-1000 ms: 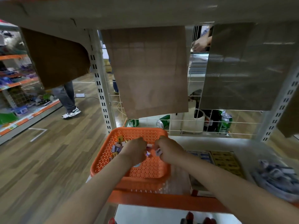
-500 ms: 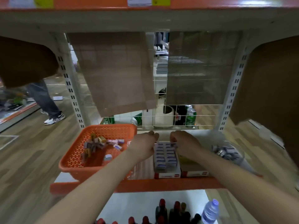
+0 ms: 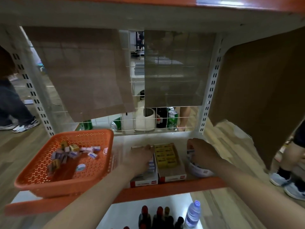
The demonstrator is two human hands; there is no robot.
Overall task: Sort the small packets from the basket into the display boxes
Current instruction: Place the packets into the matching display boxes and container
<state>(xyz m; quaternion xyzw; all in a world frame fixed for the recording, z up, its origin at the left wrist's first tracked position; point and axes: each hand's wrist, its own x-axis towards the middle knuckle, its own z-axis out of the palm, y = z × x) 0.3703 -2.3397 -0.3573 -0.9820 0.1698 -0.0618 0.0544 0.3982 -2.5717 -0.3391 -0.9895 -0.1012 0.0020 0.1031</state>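
An orange basket point(image 3: 92, 177) stands at the left of the shelf with several small packets point(image 3: 72, 152) scattered in it. To its right are two display boxes: one of blue-and-white packets point(image 3: 145, 179) and one of yellow packets point(image 3: 166, 156). My left hand point(image 3: 140, 157) lies palm down over the blue-and-white box, and its fingertips are hidden. Further right, my right hand point(image 3: 203, 152) curls down into a clear round tub point(image 3: 198, 171) of packets, with a white-and-blue packet at its fingertips.
The shelf has an orange front edge point(image 3: 165, 192) and a wire mesh back hung with cardboard sheets point(image 3: 89, 71). A large cardboard piece point(image 3: 257, 90) hangs at the right. Dark bottles point(image 3: 158, 215) and a water bottle point(image 3: 192, 215) stand below. People's legs point(image 3: 16, 109) are nearby.
Both hands left the basket and moved right. The left hand now covers the blue-and-white box, and the right hand went from that box on to the round tub.
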